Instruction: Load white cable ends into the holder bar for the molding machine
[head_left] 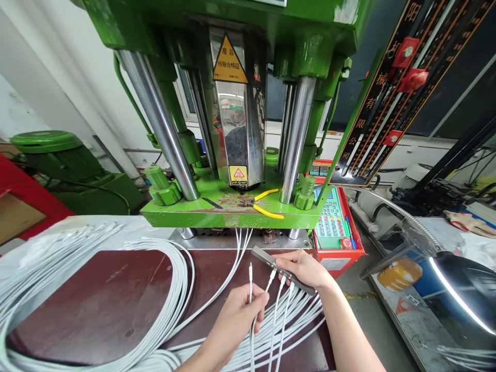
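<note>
My left hand (238, 314) pinches a single white cable (250, 276) upright, its small connector tip pointing up. My right hand (304, 268) grips a narrow grey metal fixture bar (267, 261) held at a slant. Three white cable ends (279, 289) sit in the bar and trail down toward me. Both hands hover over a dark red-brown work board (104, 299) in front of a green vertical press (232, 206).
A large coil of white cables (77, 279) lies across the board's left side. Yellow-handled pliers (263, 204) rest on the press platen. A red control box with a keypad (333, 225) stands right of the press. A black lamp head (461, 284) juts in at right.
</note>
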